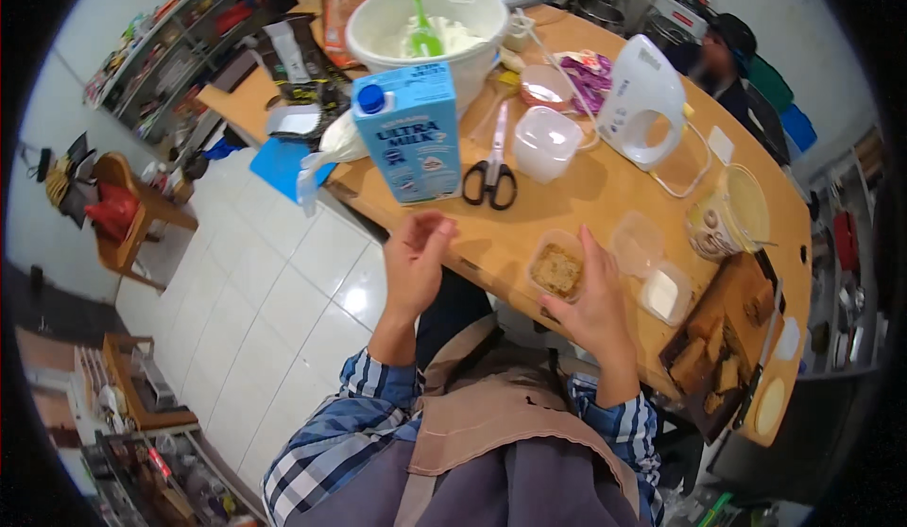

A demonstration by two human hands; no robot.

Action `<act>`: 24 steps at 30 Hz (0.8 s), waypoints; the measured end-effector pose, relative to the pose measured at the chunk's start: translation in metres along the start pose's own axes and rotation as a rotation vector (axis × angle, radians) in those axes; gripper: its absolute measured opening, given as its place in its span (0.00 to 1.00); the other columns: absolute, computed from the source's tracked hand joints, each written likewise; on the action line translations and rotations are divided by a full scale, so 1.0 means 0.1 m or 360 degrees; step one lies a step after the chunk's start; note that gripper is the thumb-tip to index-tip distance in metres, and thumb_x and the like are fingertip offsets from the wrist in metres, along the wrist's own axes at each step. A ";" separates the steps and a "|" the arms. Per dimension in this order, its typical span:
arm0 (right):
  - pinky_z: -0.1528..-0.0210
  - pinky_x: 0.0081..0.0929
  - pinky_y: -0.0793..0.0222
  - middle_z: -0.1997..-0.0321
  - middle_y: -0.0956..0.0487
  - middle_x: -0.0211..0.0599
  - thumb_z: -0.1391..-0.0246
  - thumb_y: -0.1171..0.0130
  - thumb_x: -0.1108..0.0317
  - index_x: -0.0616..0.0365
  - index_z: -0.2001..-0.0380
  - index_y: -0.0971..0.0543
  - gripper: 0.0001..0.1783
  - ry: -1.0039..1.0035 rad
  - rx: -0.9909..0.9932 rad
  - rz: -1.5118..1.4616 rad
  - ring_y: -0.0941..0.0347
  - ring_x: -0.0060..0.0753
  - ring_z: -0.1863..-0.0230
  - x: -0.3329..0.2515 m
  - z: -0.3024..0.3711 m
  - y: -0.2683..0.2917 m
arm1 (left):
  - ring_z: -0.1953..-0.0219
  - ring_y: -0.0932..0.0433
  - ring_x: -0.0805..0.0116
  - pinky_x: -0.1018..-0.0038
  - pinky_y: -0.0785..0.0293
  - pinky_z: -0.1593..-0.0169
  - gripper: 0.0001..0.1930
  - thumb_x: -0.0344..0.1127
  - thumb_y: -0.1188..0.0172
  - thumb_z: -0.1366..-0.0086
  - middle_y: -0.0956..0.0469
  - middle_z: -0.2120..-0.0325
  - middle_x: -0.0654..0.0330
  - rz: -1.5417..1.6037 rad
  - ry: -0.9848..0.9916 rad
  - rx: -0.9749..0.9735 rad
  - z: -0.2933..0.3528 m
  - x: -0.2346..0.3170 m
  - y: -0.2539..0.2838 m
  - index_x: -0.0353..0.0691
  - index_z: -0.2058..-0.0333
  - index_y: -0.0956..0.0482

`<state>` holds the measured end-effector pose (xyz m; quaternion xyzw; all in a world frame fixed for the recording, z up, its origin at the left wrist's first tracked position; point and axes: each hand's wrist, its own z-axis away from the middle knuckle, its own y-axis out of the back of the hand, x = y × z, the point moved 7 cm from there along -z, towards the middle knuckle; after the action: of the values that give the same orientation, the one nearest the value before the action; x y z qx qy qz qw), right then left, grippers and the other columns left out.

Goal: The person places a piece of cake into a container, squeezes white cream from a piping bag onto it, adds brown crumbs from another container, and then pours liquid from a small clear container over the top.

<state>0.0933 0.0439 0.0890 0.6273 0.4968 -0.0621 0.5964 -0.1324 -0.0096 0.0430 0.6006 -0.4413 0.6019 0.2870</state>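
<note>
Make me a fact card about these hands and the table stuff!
Left hand: seems empty, fingers curled, near the carton
Right hand: holding a small cup of brown stuff
Bowl: white, with a green spatula
Scissors: black handles, right of the carton
Mixer: white
Board: brown pieces on it

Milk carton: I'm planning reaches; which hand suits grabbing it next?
Probably the left hand: it looks empty and is nearer the carton; the right hand grips a brown-filled container.
</note>
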 end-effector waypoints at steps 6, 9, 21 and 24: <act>0.38 0.40 0.45 0.40 0.38 0.55 0.66 0.32 0.73 0.66 0.42 0.39 0.44 0.0031 -0.0004 0.0285 0.43 0.56 0.38 -0.06 0.04 0.00 | 0.65 0.23 0.71 0.78 0.28 0.60 0.11 0.35 0.42 0.38 0.23 0.68 0.60 -0.0383 -0.0321 0.0875 -0.11 0.24 1.14 0.33 0.61 0.26; 0.38 0.42 0.45 0.40 0.37 0.56 0.65 0.32 0.73 0.66 0.42 0.39 0.43 0.0092 0.0062 0.0339 0.42 0.57 0.39 -0.24 0.10 0.10 | 0.66 0.23 0.69 0.78 0.28 0.59 0.13 0.37 0.42 0.37 0.24 0.69 0.61 -0.0124 -0.0034 0.0918 -0.27 0.09 1.32 0.33 0.60 0.26; 0.47 0.41 0.37 0.49 0.30 0.53 0.61 0.34 0.72 0.66 0.51 0.30 0.30 0.0165 0.0186 0.0176 0.34 0.55 0.49 -0.33 0.37 0.35 | 0.81 0.31 0.80 0.85 0.35 0.80 0.11 0.43 0.39 0.40 0.27 0.80 0.67 0.0826 -0.0126 0.1140 -1.35 -0.35 1.64 0.42 0.72 0.26; 0.47 0.40 0.36 0.50 0.29 0.52 0.61 0.34 0.72 0.67 0.52 0.29 0.29 0.0185 0.0168 0.0110 0.33 0.54 0.50 -0.34 0.38 0.34 | 0.79 0.29 0.78 0.83 0.34 0.78 0.13 0.41 0.39 0.40 0.23 0.76 0.62 0.0381 -0.0195 0.1431 -1.33 -0.31 1.81 0.35 0.69 0.24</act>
<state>0.1200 0.0019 0.1243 0.6773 0.5047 -0.0311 0.5343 -0.3497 0.0321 -0.0065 0.6447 -0.2192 0.7255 -0.0997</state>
